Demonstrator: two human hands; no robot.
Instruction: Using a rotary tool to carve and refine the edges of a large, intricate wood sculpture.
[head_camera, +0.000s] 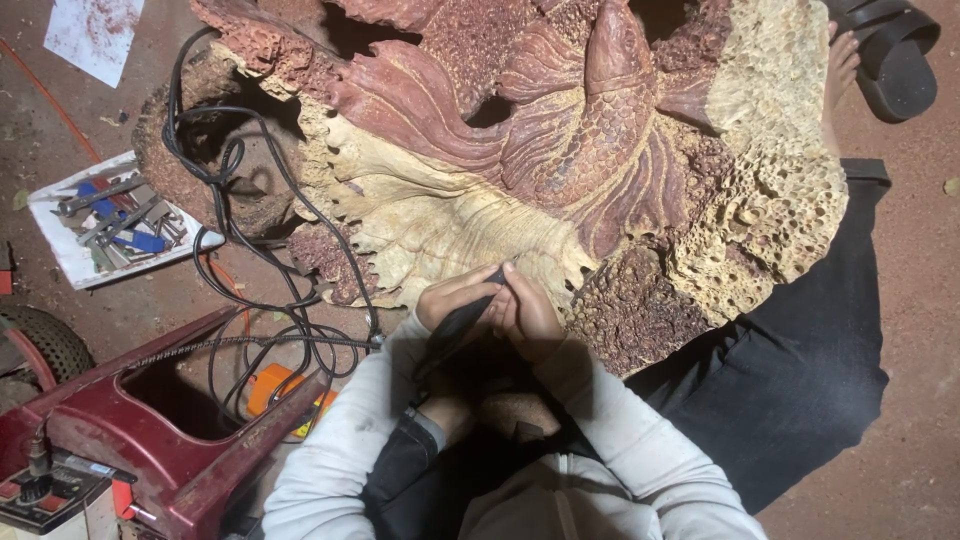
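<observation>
A large wood carving (560, 150) of a fish in red and pale wood lies on the ground in front of me. Both hands meet at its near edge. My left hand (455, 300) and my right hand (530, 315) together grip a black rotary carving handpiece (470, 318), its tip touching the pale fin part of the carving. A black flexible shaft (250, 345) runs from the handpiece off to the left. My sleeves are light grey.
A tangle of black cables (240, 230) lies left of the carving. A white tray of small tools (110, 220) sits farther left. A dark red plastic stool (170, 430) and a motor box (50, 495) stand at lower left. A sandalled foot (880, 50) rests at upper right.
</observation>
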